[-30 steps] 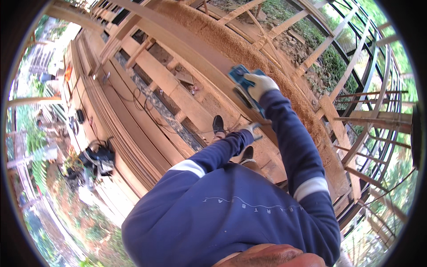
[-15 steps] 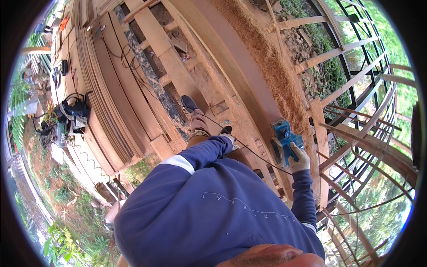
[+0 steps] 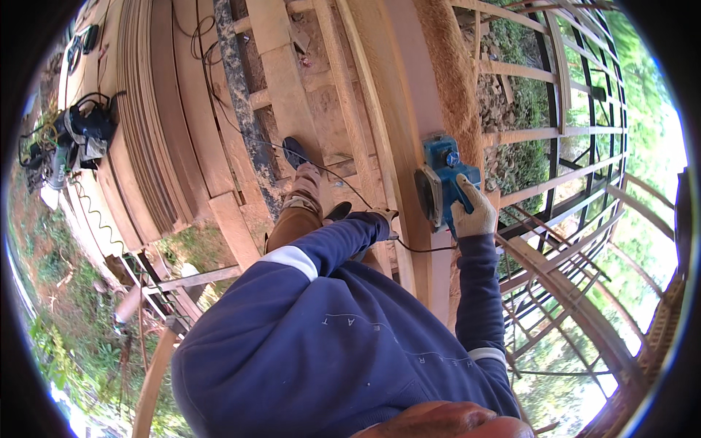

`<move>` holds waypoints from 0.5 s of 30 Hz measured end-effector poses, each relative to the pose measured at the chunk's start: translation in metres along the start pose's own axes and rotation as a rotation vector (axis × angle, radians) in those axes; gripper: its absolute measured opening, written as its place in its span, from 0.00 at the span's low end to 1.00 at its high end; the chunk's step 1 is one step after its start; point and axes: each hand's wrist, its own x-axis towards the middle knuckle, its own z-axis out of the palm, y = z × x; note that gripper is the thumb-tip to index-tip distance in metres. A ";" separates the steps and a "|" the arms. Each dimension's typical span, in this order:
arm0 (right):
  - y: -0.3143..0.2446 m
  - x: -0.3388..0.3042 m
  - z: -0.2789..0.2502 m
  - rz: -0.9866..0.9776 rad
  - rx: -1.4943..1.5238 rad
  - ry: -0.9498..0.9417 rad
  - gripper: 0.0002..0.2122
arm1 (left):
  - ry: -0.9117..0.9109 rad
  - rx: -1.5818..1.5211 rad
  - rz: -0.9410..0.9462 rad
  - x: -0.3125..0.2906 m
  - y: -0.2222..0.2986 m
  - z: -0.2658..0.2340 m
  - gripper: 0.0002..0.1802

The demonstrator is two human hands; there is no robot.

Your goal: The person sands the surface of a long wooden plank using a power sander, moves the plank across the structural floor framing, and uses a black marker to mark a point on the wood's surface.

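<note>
My right hand [image 3: 475, 210], in a pale work glove, is closed round the rear handle of a blue electric planer [image 3: 445, 171]. The planer is over a long, smooth wooden beam [image 3: 418, 87]; whether its sole touches the wood I cannot tell. Its black power cord [image 3: 427, 250] runs from the handle's rear leftward past my waist. My left hand [image 3: 382, 217], also gloved, is closed on that cord in front of my body; its fingers are partly hidden by the blue sleeve.
Wood shavings [image 3: 449, 58] lie thick along the beam's right side. Stacked boards [image 3: 142, 124] fill the left, with a black bag [image 3: 91, 131] on them. Beneath my feet are planks [image 3: 286, 95] with gaps between. A timber and metal frame [image 3: 555, 146] stands at right.
The view has turned, and the surroundings have shifted in it. The planer sits farther up and left in the picture. The cord, nearly straight before, now bends below my left hand.
</note>
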 end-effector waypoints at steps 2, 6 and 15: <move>-0.013 0.032 0.009 0.020 0.015 -0.003 0.21 | -0.034 -0.055 0.006 0.010 0.000 -0.016 0.46; -0.039 0.106 0.022 0.051 0.033 -0.018 0.19 | -0.104 -0.070 0.071 0.020 -0.009 -0.044 0.45; -0.079 0.251 0.040 0.115 0.057 -0.038 0.18 | -0.161 -0.003 0.108 0.019 -0.033 -0.129 0.25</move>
